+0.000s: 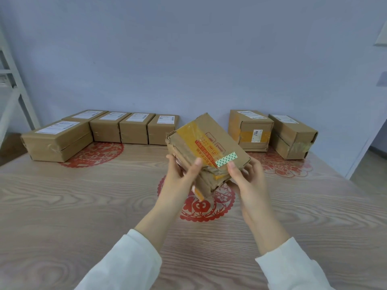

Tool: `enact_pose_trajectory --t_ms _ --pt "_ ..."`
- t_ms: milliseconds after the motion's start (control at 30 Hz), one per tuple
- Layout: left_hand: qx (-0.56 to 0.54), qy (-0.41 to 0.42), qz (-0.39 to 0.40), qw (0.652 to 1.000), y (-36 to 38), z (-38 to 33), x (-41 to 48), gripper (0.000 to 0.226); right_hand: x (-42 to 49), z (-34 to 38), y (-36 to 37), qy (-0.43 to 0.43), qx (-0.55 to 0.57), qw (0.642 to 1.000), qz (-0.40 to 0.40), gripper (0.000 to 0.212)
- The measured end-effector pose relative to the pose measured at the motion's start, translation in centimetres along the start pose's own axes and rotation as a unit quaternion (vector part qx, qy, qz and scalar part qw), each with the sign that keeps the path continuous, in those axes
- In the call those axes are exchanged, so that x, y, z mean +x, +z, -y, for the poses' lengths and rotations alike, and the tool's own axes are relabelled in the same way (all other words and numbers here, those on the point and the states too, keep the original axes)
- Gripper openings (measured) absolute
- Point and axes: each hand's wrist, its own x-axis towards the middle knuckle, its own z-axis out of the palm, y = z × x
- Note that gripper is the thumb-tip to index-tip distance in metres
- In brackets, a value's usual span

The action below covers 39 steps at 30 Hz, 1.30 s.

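Note:
A worn cardboard parcel (206, 147) with yellow tape, red print and a green-and-white patterned strip is held tilted above the wooden table (83, 206). My left hand (181, 174) grips its near left corner, thumb on top and fingers underneath. My right hand (245, 174) holds its near right corner, thumb on the top face beside the green strip. Both arms wear white sleeves.
Several taped cardboard boxes with white labels line the far left of the table (56, 139) (134, 127). Two more boxes stand at the far right (250, 129) (292, 136). Red paper-cut decals lie under the table cover (201, 208). A white rack frame (14, 84) stands at left.

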Motion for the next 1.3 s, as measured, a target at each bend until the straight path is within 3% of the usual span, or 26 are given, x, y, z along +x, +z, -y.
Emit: enact_pose_trajectory --t_ms 133,200,367,533,667,900,1133,1300 --pt "-0.028 0.044 -0.005 0.999 0.2 0.0 -0.3 0.095 -1.1 -0.7 0.7 0.012 -0.041 0.999 0.014 0.055" --pt "-0.010 0.060 -0.017 0.998 -0.4 -0.5 -0.2 0.087 -1.3 -0.5 0.4 0.006 -0.077 0.996 0.032 0.050" --pt "0.067 0.061 0.004 0.996 -0.6 -0.6 -0.6 0.099 -1.1 -0.4 0.2 -0.004 -0.146 0.987 0.066 0.054" --pt "0.085 0.065 -0.002 0.994 -0.8 0.1 -0.8 0.081 -1.2 -0.1 -0.1 -0.002 -0.128 0.988 0.083 0.054" --pt "0.101 0.087 0.000 0.991 -0.7 -0.2 -0.8 0.099 -1.5 -0.1 -0.3 -0.006 -0.159 0.983 0.097 0.067" --pt "0.098 0.093 -0.010 0.991 -0.2 0.4 -1.2 0.087 -1.6 0.1 -0.1 -0.021 -0.174 0.983 0.051 0.053" --pt "0.086 0.097 -0.020 0.991 0.0 0.2 -1.0 0.090 -1.7 -1.1 -0.1 -0.030 -0.191 0.980 0.051 0.056" --pt "0.100 0.118 -0.022 0.988 0.4 0.0 -1.4 0.090 -1.8 -1.5 -0.4 -0.041 -0.204 0.977 0.038 0.070"
